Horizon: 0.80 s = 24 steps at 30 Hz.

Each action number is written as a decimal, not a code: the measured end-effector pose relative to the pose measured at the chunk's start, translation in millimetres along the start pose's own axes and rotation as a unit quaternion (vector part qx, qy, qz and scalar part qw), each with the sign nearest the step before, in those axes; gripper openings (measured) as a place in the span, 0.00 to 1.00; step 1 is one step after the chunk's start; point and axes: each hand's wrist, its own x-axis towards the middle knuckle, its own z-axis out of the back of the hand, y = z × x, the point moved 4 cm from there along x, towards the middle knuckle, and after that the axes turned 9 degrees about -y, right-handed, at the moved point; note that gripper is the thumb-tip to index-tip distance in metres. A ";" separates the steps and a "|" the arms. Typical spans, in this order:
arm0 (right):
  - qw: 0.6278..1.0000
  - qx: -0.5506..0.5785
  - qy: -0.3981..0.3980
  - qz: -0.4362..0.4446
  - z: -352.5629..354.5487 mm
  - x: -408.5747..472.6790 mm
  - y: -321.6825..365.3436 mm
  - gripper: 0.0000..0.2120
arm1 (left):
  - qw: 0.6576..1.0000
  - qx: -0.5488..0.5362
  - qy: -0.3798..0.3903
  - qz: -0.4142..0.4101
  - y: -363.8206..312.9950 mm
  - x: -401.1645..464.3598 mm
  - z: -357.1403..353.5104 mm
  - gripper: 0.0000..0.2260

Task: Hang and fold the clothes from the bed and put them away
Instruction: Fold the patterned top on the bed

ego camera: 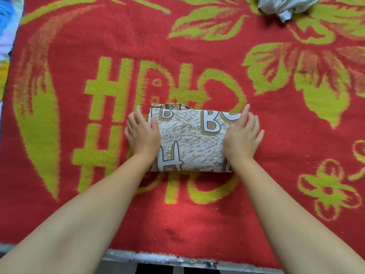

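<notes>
Two hands bracketed a folded cream-and-tan cotton garment printed with large outlined letters and small text (189, 139), which lay near the middle of a red plush bed blanket patterned with yellow-green characters and flowers (197, 214). Left hand (143, 133) rested flat on the bundle's left edge, fingers straight and spread, some spilling onto the blanket. Right hand (242, 137) lay likewise on the right edge, fingers extended, pinching nothing. Judged purpose: pressing both ends inward and down to square the fold and keep the layers from springing apart before lifting. A small flap of fabric peeked past the far edge, so the fold looked slightly uneven there. Garment appeared compact, likely at its final fold; putting away not yet done. A crumpled pale grey-white cloth (284, 5) sat at the top right, well apart, presumably awaiting its turn. At far left, a blue-and-white printed fabric (8, 32) bordered the blanket. Metal bed edge (177, 261) showed at the bottom.
</notes>
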 end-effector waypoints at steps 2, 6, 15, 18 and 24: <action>0.992 -0.005 -0.020 0.122 4.1 -9.4 26.3 0.31 | 0.982 0.031 0.002 -0.184 -23.8 -9.1 2.8 0.28; 0.954 -0.059 0.107 0.276 -29.3 -41.5 48.4 0.27 | 0.918 0.097 0.174 -0.343 -38.6 -50.3 -30.7 0.28; 0.970 -0.107 0.115 0.186 -15.8 -1.4 -29.6 0.27 | 0.955 0.176 0.198 -0.136 43.9 10.0 -4.9 0.31; 0.955 -0.045 0.084 0.281 0.8 -43.9 -5.5 0.32 | 0.943 0.111 0.142 -0.280 23.1 -26.3 20.3 0.33; 0.947 -0.100 0.125 0.277 -30.0 -85.5 9.6 0.49 | 0.889 0.204 0.201 -0.357 0.9 -88.9 -19.7 0.45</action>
